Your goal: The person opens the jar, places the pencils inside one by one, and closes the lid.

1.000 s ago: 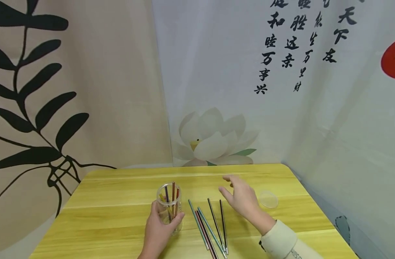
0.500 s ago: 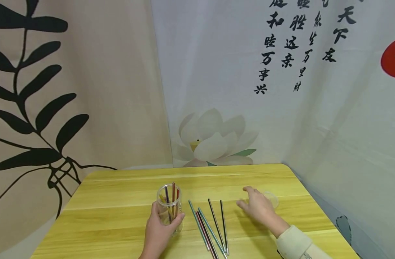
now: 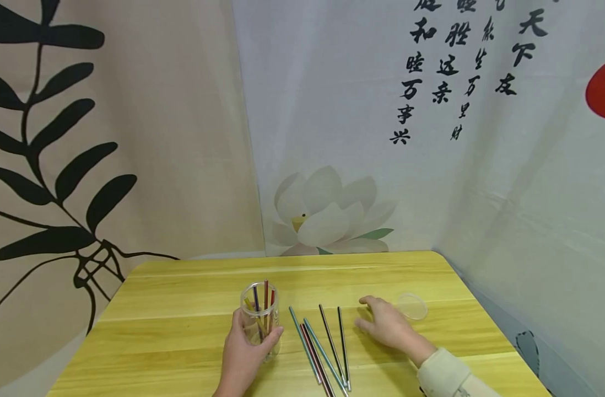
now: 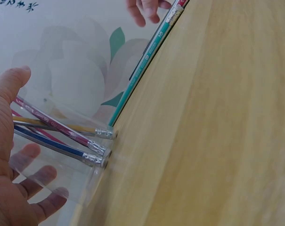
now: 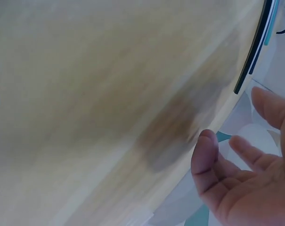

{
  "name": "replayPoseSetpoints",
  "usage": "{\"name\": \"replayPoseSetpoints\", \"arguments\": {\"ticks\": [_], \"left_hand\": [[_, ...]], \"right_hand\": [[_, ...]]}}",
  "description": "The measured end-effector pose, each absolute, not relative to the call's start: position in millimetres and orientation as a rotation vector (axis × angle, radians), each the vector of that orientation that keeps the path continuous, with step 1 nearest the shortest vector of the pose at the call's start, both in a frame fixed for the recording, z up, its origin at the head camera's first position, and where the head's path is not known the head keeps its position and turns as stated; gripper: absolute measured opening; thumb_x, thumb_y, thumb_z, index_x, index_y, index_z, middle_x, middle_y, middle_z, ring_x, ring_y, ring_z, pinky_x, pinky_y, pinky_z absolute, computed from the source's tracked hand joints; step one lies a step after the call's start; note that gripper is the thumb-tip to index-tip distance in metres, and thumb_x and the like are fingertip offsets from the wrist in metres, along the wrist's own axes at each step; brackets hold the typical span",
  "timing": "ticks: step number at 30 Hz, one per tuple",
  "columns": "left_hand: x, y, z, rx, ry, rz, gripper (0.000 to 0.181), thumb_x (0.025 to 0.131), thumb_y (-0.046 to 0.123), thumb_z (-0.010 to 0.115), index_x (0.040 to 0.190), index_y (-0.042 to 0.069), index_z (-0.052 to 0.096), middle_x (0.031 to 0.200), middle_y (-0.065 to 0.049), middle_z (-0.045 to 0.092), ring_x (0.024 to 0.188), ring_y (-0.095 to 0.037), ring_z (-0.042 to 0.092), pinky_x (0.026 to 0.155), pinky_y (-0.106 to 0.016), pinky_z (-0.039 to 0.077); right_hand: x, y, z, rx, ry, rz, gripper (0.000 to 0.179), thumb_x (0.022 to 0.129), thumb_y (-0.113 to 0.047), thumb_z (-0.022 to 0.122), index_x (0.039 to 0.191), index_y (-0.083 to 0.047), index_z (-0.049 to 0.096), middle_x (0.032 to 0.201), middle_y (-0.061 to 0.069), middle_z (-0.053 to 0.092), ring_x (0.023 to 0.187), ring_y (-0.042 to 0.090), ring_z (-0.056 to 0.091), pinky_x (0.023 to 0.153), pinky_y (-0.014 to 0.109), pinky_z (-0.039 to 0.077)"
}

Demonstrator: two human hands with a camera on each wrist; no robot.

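Note:
My left hand [image 3: 245, 350] grips a clear jar [image 3: 275, 344] on the table, thumb on its right side. Several pencils lean inside; in the left wrist view, their eraser ends are at the bottom, among them a blue pencil [image 4: 52, 143], a dark red pencil [image 4: 57, 125] and a yellow pencil [image 4: 71, 126]. To the jar's right lie loose pencils: teal pencils [image 3: 304, 344], dark red ones between them and two black pencils [image 3: 343, 347]. Beyond the black pair, my right hand [image 3: 389, 326] hovers low over the table, fingers relaxed and holding nothing.
Just right of the right hand lies a clear round disc [image 3: 412, 306], like a lid. The wooden table [image 3: 158, 325] has its back edge against a printed cloth backdrop [image 3: 332, 110]. A pale sleeve [image 3: 443, 370] covers the right forearm.
My right hand moves right from above the black pencils, over part of the clear disc, then slightly back left and nearer. The left hand, jar and pencils stay put.

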State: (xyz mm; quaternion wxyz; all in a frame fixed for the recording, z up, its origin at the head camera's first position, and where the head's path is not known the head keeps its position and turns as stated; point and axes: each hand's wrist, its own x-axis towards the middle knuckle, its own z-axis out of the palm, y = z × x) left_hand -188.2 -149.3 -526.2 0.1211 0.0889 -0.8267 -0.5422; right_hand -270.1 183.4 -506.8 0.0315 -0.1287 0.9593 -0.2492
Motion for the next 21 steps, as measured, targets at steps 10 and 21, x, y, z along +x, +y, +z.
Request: {"name": "replayPoseSetpoints", "arguments": {"ticks": [10, 21], "left_hand": [[-189.4, -148.0, -526.8, 0.284, -2.423, -1.582, 0.096, 0.078, 0.066, 0.088, 0.149, 0.018, 0.044, 0.147, -0.016, 0.066, 0.135, -0.045, 0.063, 0.111, -0.074, 0.048], [-188.5, -147.4, -527.8, 0.264, -2.414, -1.590, 0.090, 0.082, 0.059, 0.089, 0.148, 0.017, 0.045, 0.146, -0.019, 0.066, 0.133, -0.045, 0.064, 0.109, -0.073, 0.050]], "right_hand": [[-267.8, 184.3, -515.1, -0.413, 2.928, -0.785, 0.058, 0.095, -0.031, 0.082, 0.140, -0.001, 0.062, 0.131, 0.019, 0.071, 0.121, 0.039, 0.069, 0.103, 0.059, 0.058], [-268.9, 183.9, -515.7, -0.416, 2.950, -0.747, 0.060, 0.095, -0.031, 0.083, 0.143, -0.002, 0.061, 0.130, 0.020, 0.073, 0.120, 0.040, 0.070, 0.102, 0.060, 0.059]]}}
